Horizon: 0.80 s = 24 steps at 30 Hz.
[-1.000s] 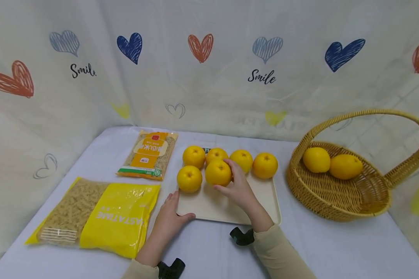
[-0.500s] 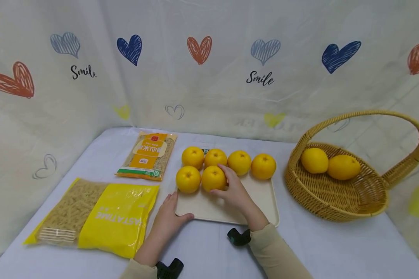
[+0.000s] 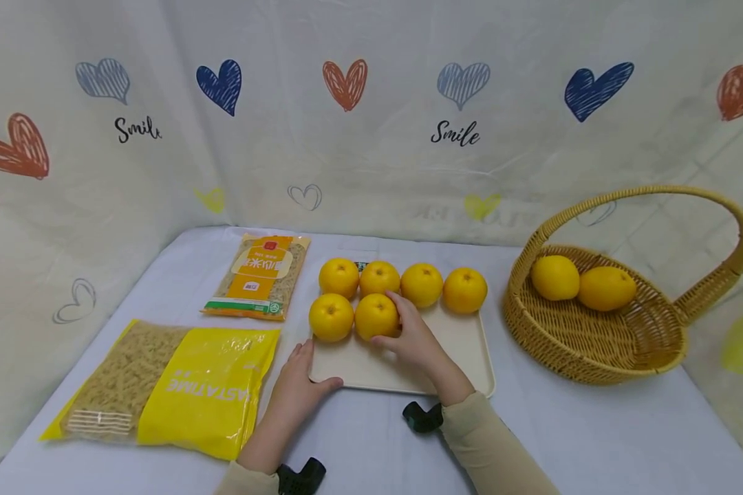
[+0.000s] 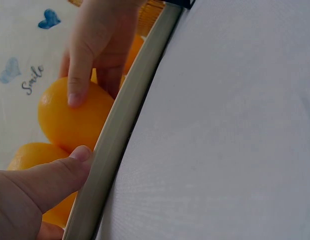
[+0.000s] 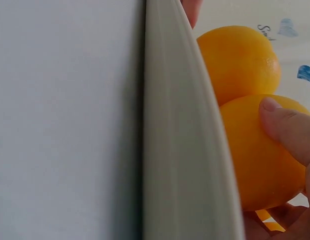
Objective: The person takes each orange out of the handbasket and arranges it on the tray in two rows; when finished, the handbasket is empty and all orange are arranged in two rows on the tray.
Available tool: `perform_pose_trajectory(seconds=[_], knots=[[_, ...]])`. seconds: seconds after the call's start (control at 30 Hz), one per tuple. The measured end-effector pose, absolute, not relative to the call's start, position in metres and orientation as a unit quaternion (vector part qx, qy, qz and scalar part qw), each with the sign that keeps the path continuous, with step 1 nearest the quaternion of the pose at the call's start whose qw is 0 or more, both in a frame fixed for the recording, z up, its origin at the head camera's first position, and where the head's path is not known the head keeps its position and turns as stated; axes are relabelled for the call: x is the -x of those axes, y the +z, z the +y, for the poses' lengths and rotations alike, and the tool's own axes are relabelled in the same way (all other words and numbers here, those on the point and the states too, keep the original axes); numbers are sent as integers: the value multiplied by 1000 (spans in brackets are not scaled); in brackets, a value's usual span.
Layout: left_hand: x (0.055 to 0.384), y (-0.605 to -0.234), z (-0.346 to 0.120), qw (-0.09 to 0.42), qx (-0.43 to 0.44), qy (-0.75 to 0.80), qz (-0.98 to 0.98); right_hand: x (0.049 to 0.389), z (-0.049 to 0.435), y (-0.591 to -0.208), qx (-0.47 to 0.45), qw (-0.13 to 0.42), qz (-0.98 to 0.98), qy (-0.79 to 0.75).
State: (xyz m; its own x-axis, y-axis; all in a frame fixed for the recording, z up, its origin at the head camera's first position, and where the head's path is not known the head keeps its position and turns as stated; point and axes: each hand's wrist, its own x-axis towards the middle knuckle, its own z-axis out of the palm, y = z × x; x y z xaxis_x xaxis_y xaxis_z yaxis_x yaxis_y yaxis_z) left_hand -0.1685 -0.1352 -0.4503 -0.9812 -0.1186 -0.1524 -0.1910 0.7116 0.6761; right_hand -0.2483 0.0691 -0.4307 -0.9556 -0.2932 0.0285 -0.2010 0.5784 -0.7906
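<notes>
In the head view, a cream tray (image 3: pixel 402 371) bears several oranges, with a row of them along its back. My right hand (image 3: pixel 417 340) grips an orange (image 3: pixel 376 317) in the front row, thumb on the near side and fingers round the right. Just left of it sits another orange (image 3: pixel 331 317). My left hand (image 3: pixel 297 388) holds the tray's near left corner, its thumb at the front edge. The left wrist view shows that thumb (image 4: pixel 60 180) against the rim. In the right wrist view, my right thumb (image 5: pixel 285 122) presses the gripped orange (image 5: pixel 260 155).
A wicker basket (image 3: pixel 594 350) with a tall handle stands right of the tray, holding two yellow-orange fruits (image 3: pixel 607 289). To the left lie a yellow pasta bag (image 3: pixel 204 392) and, farther back, an orange-labelled grain bag (image 3: pixel 254 275). A white printed curtain (image 3: pixel 384 158) hangs behind the table.
The right hand has lowered the orange slightly left and down, onto the tray beside the front-left orange. It still grips it. The left hand has stayed at the tray's corner.
</notes>
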Motion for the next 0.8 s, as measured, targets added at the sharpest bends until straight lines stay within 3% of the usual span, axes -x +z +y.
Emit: perform_pose_trajectory(seconds=[0.8], knots=[[167, -448, -137, 51, 79, 371, 924, 248, 71, -430, 158, 55, 894, -416]])
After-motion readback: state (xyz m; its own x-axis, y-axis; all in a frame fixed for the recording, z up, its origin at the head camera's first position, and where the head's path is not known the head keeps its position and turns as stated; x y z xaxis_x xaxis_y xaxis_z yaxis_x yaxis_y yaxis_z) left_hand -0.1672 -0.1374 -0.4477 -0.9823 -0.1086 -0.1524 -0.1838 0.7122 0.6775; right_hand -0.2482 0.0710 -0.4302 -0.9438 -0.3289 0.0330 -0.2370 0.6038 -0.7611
